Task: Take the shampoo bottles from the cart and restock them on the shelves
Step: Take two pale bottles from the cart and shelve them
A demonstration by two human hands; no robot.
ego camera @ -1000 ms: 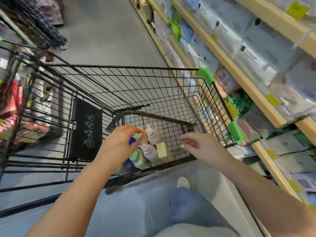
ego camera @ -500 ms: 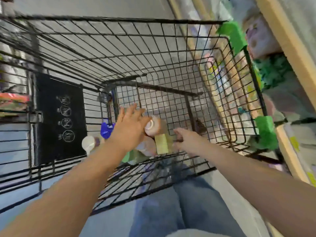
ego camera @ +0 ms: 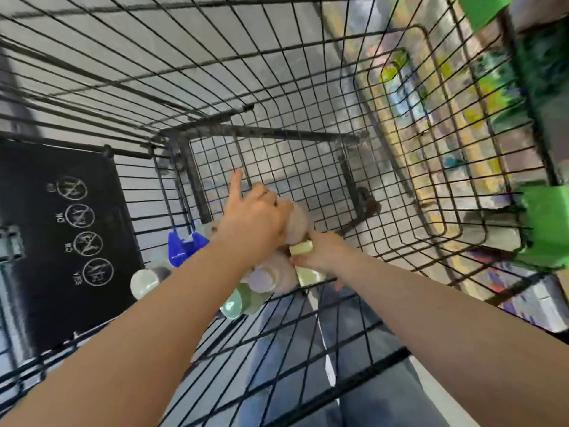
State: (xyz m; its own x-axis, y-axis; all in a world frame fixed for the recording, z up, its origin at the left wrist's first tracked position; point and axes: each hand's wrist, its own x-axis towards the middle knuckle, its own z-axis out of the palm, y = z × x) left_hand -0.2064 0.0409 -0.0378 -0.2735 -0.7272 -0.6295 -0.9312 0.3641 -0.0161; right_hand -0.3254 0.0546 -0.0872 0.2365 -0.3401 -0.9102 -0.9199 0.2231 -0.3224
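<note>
Several shampoo bottles lie in a heap at the near end of the black wire cart [ego camera: 277, 87]. My left hand [ego camera: 255, 220] lies over a pale pink bottle [ego camera: 297, 226], fingers curled on it with the index finger sticking out. My right hand [ego camera: 323, 251] is closed around a pale yellow bottle [ego camera: 301, 248]. Below them sit another pink bottle [ego camera: 271, 277], a green-capped bottle [ego camera: 237, 303], a white-capped bottle [ego camera: 144, 282] and a blue bottle [ego camera: 184, 248].
A black child-seat flap [ego camera: 61, 235] with warning icons hangs at the left. Store shelves [ego camera: 462, 149] with blurred goods show through the cart's right side, which carries green plastic corner guards [ego camera: 545, 223]. My jeans [ego camera: 369, 380] are under the cart's near edge.
The view has dropped closer into the cart. My left hand has settled onto the pink bottle, and my right hand has closed on the yellow bottle.
</note>
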